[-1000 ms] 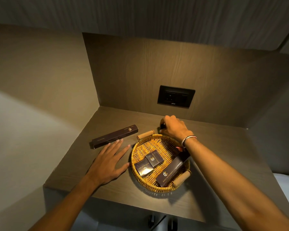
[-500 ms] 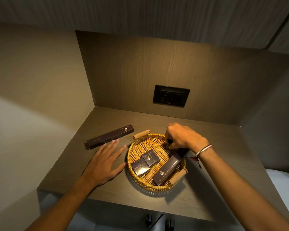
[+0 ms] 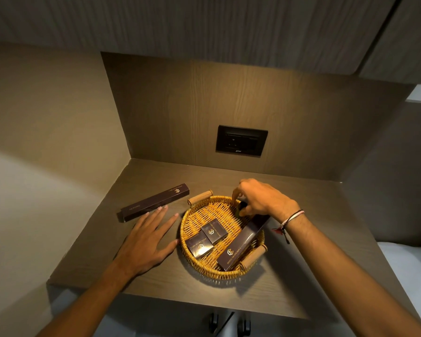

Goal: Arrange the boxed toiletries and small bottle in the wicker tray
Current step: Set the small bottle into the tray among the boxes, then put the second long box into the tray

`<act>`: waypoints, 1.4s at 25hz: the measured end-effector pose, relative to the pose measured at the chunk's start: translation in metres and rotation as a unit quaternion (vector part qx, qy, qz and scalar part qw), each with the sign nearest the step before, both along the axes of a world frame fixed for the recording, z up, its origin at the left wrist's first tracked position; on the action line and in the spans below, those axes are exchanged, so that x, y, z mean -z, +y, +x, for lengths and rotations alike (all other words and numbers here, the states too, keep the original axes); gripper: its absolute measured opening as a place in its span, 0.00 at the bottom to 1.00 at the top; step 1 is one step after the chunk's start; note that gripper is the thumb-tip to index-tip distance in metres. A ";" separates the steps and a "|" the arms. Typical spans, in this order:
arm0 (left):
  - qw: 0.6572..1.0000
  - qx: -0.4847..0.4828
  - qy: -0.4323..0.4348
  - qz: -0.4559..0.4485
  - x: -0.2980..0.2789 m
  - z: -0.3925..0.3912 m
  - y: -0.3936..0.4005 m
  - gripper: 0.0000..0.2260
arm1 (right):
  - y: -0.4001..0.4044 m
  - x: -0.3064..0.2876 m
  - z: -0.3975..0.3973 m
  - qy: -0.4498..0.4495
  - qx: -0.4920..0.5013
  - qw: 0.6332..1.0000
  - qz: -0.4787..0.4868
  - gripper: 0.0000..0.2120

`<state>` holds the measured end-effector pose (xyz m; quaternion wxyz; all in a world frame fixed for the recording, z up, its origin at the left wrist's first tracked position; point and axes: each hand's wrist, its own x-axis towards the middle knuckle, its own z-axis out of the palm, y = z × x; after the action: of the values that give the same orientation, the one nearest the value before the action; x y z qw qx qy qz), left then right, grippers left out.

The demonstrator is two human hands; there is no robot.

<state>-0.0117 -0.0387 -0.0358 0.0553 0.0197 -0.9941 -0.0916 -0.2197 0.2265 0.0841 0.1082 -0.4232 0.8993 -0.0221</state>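
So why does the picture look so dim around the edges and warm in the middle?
In the head view, a warm light from above pools on the wicker tray and back panel, leaving the side walls dim. The right hand shades the small dark bottle it holds. The wide lens bows the straight shelf edges.

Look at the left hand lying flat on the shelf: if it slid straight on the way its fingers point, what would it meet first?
Probably the long dark box on the shelf: the left hand has fingertips just short of it, though the exact gap is unclear.
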 end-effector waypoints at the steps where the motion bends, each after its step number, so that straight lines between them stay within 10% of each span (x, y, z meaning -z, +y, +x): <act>1: 1.000 0.002 -0.002 0.002 0.000 0.000 0.000 0.33 | 0.002 -0.001 -0.001 -0.020 0.005 1.000 -0.009 0.20; 8: 1.000 0.012 0.005 0.003 -0.008 0.003 0.004 0.30 | 0.066 0.016 -0.028 0.045 0.199 0.920 -0.335 0.13; 14: 0.996 -0.041 0.081 -0.023 -0.036 -0.010 0.002 0.19 | 0.129 0.112 -0.002 0.050 0.307 0.944 -0.115 0.27; 26: 0.989 -0.140 -0.047 -0.007 -0.069 -0.043 -0.027 0.14 | 0.129 0.110 0.000 0.078 0.308 0.941 -0.113 0.29; 35: 0.988 -0.015 0.100 0.119 -0.157 -0.076 0.061 0.24 | 0.128 0.109 0.004 0.087 0.309 0.939 -0.124 0.28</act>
<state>-0.0881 0.0226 0.1210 0.1529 0.0317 -0.9651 -0.2102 -0.2158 0.3545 -0.0248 -0.0361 -0.1346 0.9818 -0.1293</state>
